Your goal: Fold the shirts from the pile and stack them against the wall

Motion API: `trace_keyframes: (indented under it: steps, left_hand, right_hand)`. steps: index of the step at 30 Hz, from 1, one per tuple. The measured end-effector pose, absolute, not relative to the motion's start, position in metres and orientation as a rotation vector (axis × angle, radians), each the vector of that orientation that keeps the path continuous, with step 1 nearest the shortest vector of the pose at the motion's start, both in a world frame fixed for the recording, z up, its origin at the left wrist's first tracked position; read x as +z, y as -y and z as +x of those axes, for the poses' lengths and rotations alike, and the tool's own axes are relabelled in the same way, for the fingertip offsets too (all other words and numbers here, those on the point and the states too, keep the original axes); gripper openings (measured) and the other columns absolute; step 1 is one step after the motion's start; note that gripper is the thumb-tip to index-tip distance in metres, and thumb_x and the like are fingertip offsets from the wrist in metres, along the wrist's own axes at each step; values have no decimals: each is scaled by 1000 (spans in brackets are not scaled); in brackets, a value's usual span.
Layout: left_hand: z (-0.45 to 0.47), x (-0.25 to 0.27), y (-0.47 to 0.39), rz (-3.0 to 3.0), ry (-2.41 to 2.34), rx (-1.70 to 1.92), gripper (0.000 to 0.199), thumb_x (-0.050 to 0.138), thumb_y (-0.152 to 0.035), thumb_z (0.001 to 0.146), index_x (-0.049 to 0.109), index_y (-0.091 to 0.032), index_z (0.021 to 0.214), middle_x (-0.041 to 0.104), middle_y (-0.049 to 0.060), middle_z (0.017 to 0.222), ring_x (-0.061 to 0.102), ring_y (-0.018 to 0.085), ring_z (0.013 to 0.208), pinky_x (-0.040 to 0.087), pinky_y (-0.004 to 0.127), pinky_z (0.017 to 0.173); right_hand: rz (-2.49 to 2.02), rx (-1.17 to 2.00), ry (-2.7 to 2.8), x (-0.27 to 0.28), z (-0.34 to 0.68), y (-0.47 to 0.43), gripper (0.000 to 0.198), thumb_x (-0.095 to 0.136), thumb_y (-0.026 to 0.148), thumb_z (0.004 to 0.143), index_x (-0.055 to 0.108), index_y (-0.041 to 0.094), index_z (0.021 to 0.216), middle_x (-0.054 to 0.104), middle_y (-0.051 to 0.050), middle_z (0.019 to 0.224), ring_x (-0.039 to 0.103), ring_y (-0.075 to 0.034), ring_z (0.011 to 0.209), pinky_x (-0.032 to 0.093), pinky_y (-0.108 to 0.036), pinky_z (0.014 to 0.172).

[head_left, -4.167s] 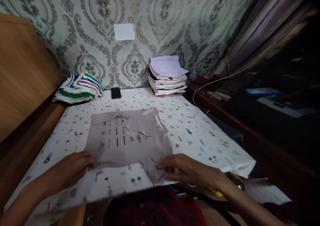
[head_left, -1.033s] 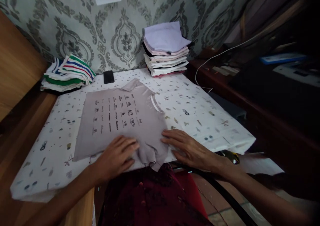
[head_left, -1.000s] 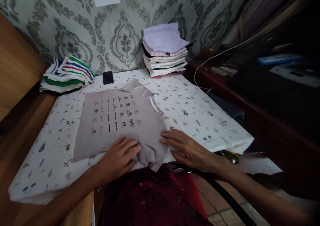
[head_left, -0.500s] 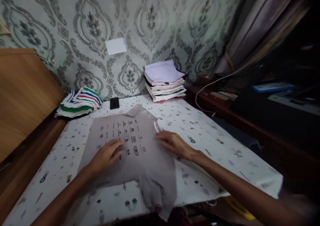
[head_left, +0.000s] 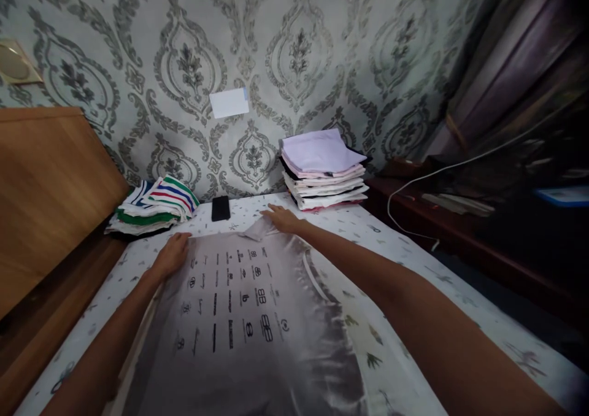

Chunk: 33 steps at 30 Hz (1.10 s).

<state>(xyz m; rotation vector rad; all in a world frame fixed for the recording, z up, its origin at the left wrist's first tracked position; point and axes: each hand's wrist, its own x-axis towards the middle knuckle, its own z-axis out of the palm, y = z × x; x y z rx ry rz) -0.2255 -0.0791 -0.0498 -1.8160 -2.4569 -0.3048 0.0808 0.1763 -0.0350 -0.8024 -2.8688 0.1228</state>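
Note:
A grey T-shirt (head_left: 221, 373) with rows of dark printed logos lies spread on the table, its lower part running out of view at the bottom. My left hand (head_left: 172, 255) rests at the shirt's far left corner, fingers stretched out along the edge. At the far side, my right hand (head_left: 281, 218) reaches over the raised, folded bit of grey cloth, with its fingers extended and touching it. A white-striped band (head_left: 317, 278) shows on the shirt's right side, where the fabric is wrinkled.
A tall stack of folded clothes (head_left: 324, 186) stands by the wall, lilac on top. A smaller striped pile (head_left: 154, 204) and a black phone (head_left: 221, 208) are at the back left. A wooden panel (head_left: 50, 189) borders the left; a white cable (head_left: 414, 183) hangs at right.
Both hands have moved away from me to the far edge of the shirt. The shirt now stretches nearer to me, and its bunched near part is no longer visible. The view has shifted.

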Motion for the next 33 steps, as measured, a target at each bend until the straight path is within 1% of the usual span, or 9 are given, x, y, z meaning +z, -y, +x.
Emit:
trace_keyframes:
  steps: [3, 6, 13, 16, 20, 23, 25, 29, 33]
  left_hand:
    - [-235, -51, 70, -1831, 2469, -239, 46, 36, -23, 91, 54, -14, 133, 58, 16, 134, 54, 29, 125, 43, 44, 106]
    - [-237, -51, 67, -1834, 2471, -223, 41, 37, -25, 93, 59, -17, 126, 61, 14, 129, 56, 27, 120, 44, 42, 102]
    - [-232, -43, 64, -1804, 2486, -155, 33, 38, -26, 91, 63, -18, 112, 63, 13, 115, 57, 27, 113, 47, 38, 94]
    - [-228, -35, 65, -1790, 2475, -111, 28, 39, -26, 89, 63, -19, 102, 63, 12, 107, 59, 27, 108, 48, 36, 89]
    - [-219, -20, 78, -1749, 2448, -183, 25, 37, -29, 89, 60, -21, 92, 63, 10, 100, 60, 26, 102, 47, 35, 81]
    - [-210, -10, 101, -1798, 2390, -334, 28, 35, -35, 91, 58, -22, 94, 64, 8, 102, 62, 26, 98, 48, 35, 78]
    - [-204, -9, 121, -1825, 2350, -404, 29, 35, -39, 91, 58, -22, 95, 65, 8, 104, 62, 26, 98, 49, 35, 78]
    - [-196, -24, 160, -1873, 2296, -435, 31, 36, -43, 92, 61, -24, 96, 68, 8, 106, 64, 27, 101, 52, 36, 82]
    - [-192, -42, 175, -1900, 2264, -410, 35, 34, -45, 93, 62, -25, 97, 69, 9, 108, 65, 29, 102, 55, 39, 81]
  right_hand:
    - [-665, 160, 2926, -36, 73, -194, 41, 46, 4, 91, 65, 18, 125, 49, -15, 149, 47, -30, 131, 42, -40, 102]
    - [-659, 216, 2907, -39, 72, -199, 29, 49, 6, 90, 70, 15, 108, 63, -15, 130, 51, -27, 124, 42, -35, 100]
    - [-830, 360, 2684, -27, 69, -194, 22, 47, 11, 91, 66, 11, 101, 68, -16, 114, 58, -25, 111, 43, -34, 96]
    - [-857, 472, 2619, -7, 67, -186, 15, 50, 14, 88, 63, 14, 82, 68, -8, 86, 63, -20, 87, 49, -29, 79]
    - [-882, 664, 2528, 16, 80, -161, 19, 48, 20, 88, 54, 17, 70, 53, 1, 62, 56, -12, 57, 48, -23, 54]
    - [-816, 957, 2378, 20, 107, -130, 20, 51, 24, 86, 51, 18, 67, 49, 3, 60, 54, -12, 54, 48, -23, 49]
    - [-747, 1054, 2320, 14, 130, -105, 18, 53, 23, 84, 53, 18, 67, 54, 2, 63, 56, -13, 57, 48, -24, 51]
    - [-654, 818, 2440, -14, 173, -53, 8, 55, 17, 81, 61, 18, 77, 65, -3, 78, 60, -16, 68, 48, -27, 61]
    - [-605, 744, 2498, -37, 192, -20, 13, 52, 15, 86, 61, 19, 78, 65, -4, 80, 58, -16, 70, 46, -29, 66]
